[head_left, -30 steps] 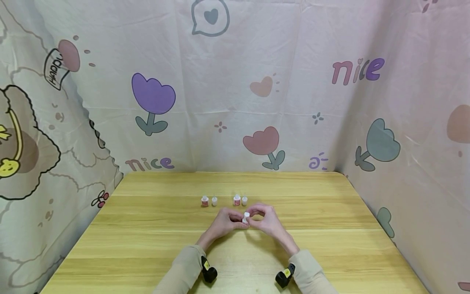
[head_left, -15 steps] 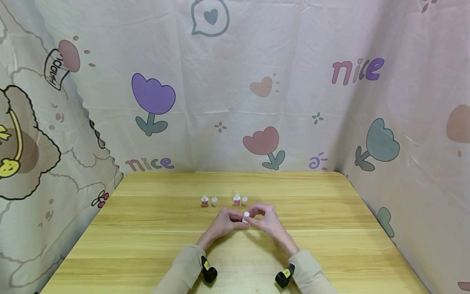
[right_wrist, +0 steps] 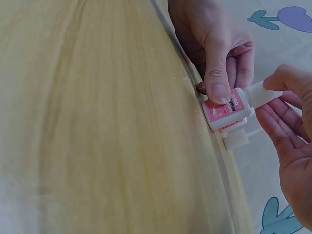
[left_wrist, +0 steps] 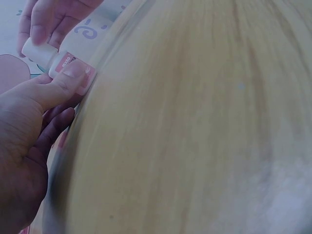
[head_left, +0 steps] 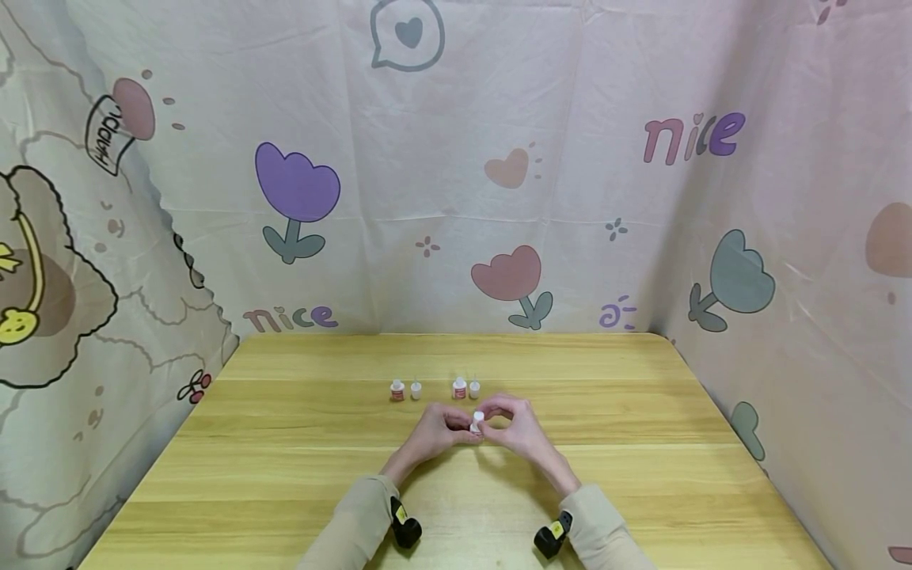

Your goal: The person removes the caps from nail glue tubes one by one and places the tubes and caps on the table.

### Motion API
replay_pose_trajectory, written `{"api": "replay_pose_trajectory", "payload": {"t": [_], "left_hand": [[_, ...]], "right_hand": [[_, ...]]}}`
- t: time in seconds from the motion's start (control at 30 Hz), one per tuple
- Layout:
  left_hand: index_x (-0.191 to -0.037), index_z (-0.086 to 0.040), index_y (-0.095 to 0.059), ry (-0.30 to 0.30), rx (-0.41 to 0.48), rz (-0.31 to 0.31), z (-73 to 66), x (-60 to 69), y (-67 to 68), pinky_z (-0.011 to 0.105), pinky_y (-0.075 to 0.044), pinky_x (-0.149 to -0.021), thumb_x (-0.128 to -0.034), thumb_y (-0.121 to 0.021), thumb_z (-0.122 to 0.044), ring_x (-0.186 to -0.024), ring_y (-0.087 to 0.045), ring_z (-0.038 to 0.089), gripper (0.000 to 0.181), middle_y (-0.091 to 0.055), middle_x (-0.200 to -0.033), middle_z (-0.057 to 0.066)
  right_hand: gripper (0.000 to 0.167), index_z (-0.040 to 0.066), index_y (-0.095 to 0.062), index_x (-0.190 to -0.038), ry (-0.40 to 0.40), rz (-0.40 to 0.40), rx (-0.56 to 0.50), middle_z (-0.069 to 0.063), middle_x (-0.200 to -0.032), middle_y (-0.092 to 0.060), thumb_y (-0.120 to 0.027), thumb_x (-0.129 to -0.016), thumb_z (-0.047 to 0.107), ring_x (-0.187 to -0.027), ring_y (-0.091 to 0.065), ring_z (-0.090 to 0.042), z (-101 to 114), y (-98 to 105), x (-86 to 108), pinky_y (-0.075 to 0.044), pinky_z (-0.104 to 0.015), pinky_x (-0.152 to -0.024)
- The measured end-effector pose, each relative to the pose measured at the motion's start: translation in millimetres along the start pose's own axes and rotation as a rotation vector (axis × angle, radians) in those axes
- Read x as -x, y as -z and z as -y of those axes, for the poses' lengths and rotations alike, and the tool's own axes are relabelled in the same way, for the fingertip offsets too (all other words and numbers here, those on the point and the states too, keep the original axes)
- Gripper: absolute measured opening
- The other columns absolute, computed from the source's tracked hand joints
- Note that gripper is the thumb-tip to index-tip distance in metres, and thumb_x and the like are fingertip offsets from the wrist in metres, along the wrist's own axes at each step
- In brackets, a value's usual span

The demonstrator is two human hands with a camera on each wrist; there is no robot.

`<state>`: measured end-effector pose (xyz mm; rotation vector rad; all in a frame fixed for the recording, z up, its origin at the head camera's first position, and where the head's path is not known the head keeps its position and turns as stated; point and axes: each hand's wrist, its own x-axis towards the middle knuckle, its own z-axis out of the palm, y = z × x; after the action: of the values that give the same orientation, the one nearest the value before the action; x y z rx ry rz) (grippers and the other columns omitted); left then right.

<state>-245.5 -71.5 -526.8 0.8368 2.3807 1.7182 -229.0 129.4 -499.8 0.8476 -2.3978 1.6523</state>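
Near the middle of the table, my left hand [head_left: 433, 435] pinches a small white glue bottle [right_wrist: 234, 105] by its pink-labelled body. The left thumb lies over the label, and the bottle stands roughly upright in the head view. My right hand [head_left: 522, 429] holds the white cap [right_wrist: 264, 95] at the bottle's top between thumb and fingers. In the left wrist view the cap [left_wrist: 40, 52] sits against the bottle's neck. The fingers hide part of the bottle's body.
Behind my hands stand two similar bottles, one to the left [head_left: 397, 390] and one further right [head_left: 459, 388]. Beside each is a white cap with a thin pin pointing up, a left cap [head_left: 416, 390] and a right cap [head_left: 474, 389]. A printed curtain [head_left: 427, 198] surrounds the wooden table [head_left: 321, 451].
My right thumb and fingers shift slightly at the cap, the thumb rising and then dropping back. My left hand and the bottle stay in place, as do the other bottles and caps.
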Motion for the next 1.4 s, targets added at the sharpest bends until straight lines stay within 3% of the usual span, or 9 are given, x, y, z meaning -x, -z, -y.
{"api": "replay_pose_trajectory", "payload": {"t": [0.2, 0.37, 0.77, 1.1, 1.4], "left_hand": [[-0.096, -0.01, -0.08, 0.012, -0.009, -0.019, -0.2, 0.4, -0.6, 0.02, -0.059, -0.072, -0.0796, -0.085, -0.014, -0.079, -0.075, 0.009, 0.018, -0.08, -0.09, 0.009], [-0.096, -0.01, -0.08, 0.012, 0.0, -0.021, -0.3, 0.4, -1.1, 0.02, -0.059, -0.072, -0.0795, -0.085, -0.014, -0.079, -0.076, 0.011, 0.018, -0.08, -0.09, 0.01], [-0.098, -0.005, -0.08, 0.004, -0.009, -0.014, 0.2, 1.0, 0.3, 0.02, -0.059, -0.073, -0.0804, -0.085, -0.012, -0.08, -0.075, 0.006, 0.02, -0.079, -0.093, 0.013], [-0.098, -0.008, -0.08, 0.01, -0.003, -0.017, -2.4, 1.3, -0.4, 0.021, -0.059, -0.072, -0.0798, -0.085, -0.015, -0.077, -0.074, 0.005, 0.02, -0.08, -0.092, 0.01], [-0.098, -0.007, -0.08, 0.014, 0.001, -0.013, -1.3, 1.0, -0.2, 0.02, -0.059, -0.073, -0.0797, -0.085, -0.013, -0.078, -0.075, 0.005, 0.02, -0.08, -0.092, 0.011]], "right_hand": [[0.019, -0.006, -0.07, -0.101, -0.049, -0.012, 0.029, -0.022, -0.096, -0.072, -0.076, -0.082, -0.007, -0.086, -0.068, -0.029, 21.8, 3.1, 0.7, -0.058, -0.049, -0.087], [0.017, -0.006, -0.071, -0.099, -0.041, -0.011, 0.026, -0.022, -0.095, -0.073, -0.076, -0.082, -0.006, -0.085, -0.068, -0.027, 36.2, 5.7, 2.5, -0.058, -0.049, -0.086], [0.022, -0.013, -0.069, -0.104, -0.017, 0.027, -0.02, -0.027, -0.103, -0.071, -0.071, -0.083, -0.012, -0.09, -0.07, -0.033, 32.9, 6.6, 2.8, -0.056, -0.052, -0.093], [0.021, -0.006, -0.069, -0.102, -0.062, -0.016, 0.016, -0.022, -0.096, -0.072, -0.077, -0.082, -0.004, -0.084, -0.067, -0.021, 33.2, 4.6, 2.8, -0.058, -0.05, -0.085], [0.021, -0.01, -0.069, -0.102, -0.039, 0.005, -0.016, -0.024, -0.1, -0.071, -0.075, -0.082, -0.009, -0.089, -0.069, -0.035, 33.5, 5.4, 2.6, -0.057, -0.049, -0.092]]}}
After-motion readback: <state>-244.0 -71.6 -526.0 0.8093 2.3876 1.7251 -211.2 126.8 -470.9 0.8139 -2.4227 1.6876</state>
